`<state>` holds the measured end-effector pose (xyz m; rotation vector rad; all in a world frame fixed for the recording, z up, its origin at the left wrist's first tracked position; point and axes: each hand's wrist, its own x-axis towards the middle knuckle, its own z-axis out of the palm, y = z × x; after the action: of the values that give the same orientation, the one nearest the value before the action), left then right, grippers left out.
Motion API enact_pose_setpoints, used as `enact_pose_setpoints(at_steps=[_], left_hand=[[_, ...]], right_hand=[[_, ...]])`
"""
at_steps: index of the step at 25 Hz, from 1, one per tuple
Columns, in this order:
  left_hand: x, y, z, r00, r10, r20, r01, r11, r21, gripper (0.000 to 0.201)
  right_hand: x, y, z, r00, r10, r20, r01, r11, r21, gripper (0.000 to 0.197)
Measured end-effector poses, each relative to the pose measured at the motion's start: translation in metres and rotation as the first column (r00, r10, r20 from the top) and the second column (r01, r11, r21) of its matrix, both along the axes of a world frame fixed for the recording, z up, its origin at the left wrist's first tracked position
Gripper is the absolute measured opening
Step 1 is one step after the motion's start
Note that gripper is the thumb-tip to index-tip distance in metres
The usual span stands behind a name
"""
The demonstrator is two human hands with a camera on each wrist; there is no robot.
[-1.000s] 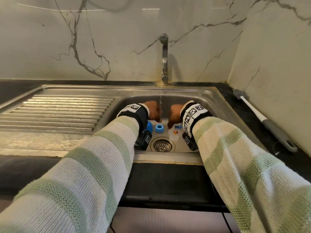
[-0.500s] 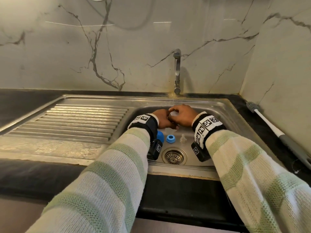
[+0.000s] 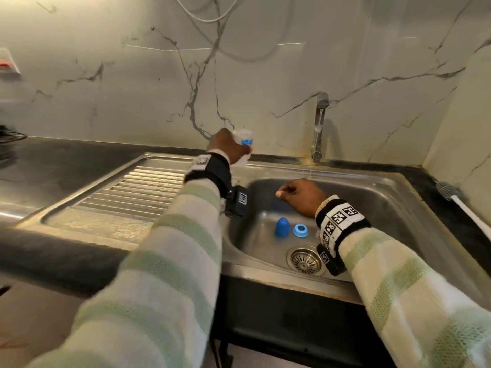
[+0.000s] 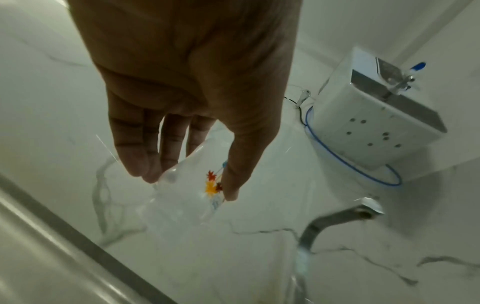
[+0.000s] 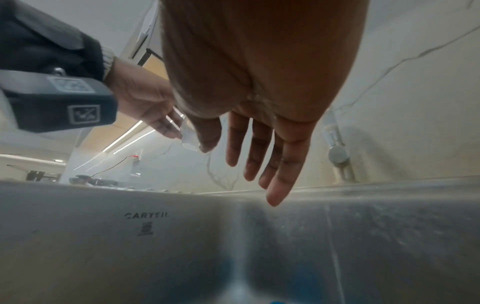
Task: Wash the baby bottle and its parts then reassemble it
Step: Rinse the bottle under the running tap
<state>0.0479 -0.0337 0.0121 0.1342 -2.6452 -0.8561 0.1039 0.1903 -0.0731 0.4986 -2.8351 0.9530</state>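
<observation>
The rinsed bottle (image 3: pixel 243 144) is gripped by the left hand (image 3: pixel 225 147) above the sink (image 3: pixel 398 208) rim; the right hand (image 3: pixel 303 193) is empty, fingers relaxed. A steady set-down is called for next.

The head view looks down from near and above at the sink (image 3: pixel 398 197), the left wrist view faces up along the hand at the far wall and tap (image 4: pixel 337 218), and the right wrist view sits low inside the basin, all sharing that tap.
</observation>
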Motion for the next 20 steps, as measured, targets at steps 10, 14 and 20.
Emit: enact_pose_setpoints(at_steps=[10,14,20], left_hand=[[-0.093,-0.133,-0.010,0.966,0.160,0.202,-0.095,0.949,-0.300,0.077],[-0.135,-0.157,-0.026,0.949,0.188,0.253,-0.100,0.941,-0.322,0.077],[-0.148,-0.171,-0.036,0.935,0.231,0.267,-0.123,0.922,-0.367,0.063]], right_hand=[[-0.056,-0.099,-0.031,0.994,0.034,0.099,-0.051,0.985,0.167,0.025],[-0.068,-0.087,-0.041,0.994,0.019,0.109,-0.039,0.981,0.189,0.026],[-0.071,-0.093,-0.046,0.988,0.067,0.139,-0.099,0.966,0.240,0.026]])
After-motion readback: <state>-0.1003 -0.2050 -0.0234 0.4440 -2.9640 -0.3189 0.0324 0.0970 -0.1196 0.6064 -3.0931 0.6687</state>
